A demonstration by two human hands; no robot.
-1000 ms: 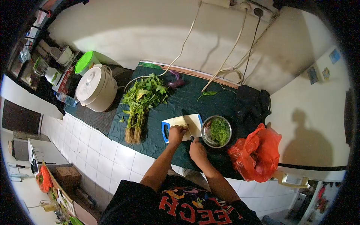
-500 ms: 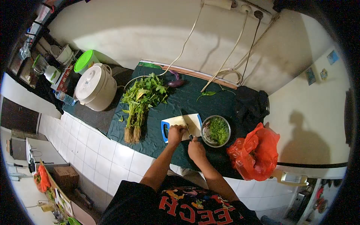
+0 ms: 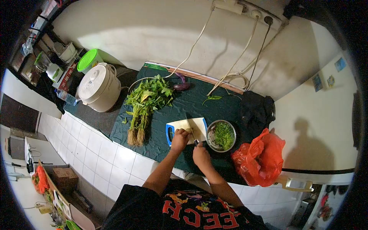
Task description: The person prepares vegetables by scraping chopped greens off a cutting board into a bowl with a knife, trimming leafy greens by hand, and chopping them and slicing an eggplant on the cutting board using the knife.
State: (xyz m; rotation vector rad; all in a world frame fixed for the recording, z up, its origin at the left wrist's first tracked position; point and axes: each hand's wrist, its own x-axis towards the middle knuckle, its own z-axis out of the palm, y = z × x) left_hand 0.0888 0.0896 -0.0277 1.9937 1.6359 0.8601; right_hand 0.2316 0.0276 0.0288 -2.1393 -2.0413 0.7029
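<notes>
My right hand [image 3: 201,153] is closed round the dark handle of a knife [image 3: 192,132], whose blade lies across a white chopping board [image 3: 198,123] with a blue edge. On the board's left half, my left hand [image 3: 180,139] has its fingers bent together beside the blade. Whatever small piece they press is too hidden to name. Right of the board stands a metal bowl [image 3: 208,140] holding finely cut greens [image 3: 223,135].
A bunch of rooted leafy greens [image 3: 147,101] lies left, below a purple eggplant [image 3: 181,86]. Green chillies [image 3: 213,98] lie near the wall. A red plastic bag [image 3: 260,157] and black cloth [image 3: 257,109] are at right; a white rice cooker [image 3: 99,87] stands far left.
The whole view has shifted slightly. Both hands stay at the board in nearly the same pose, with the knife still between them.
</notes>
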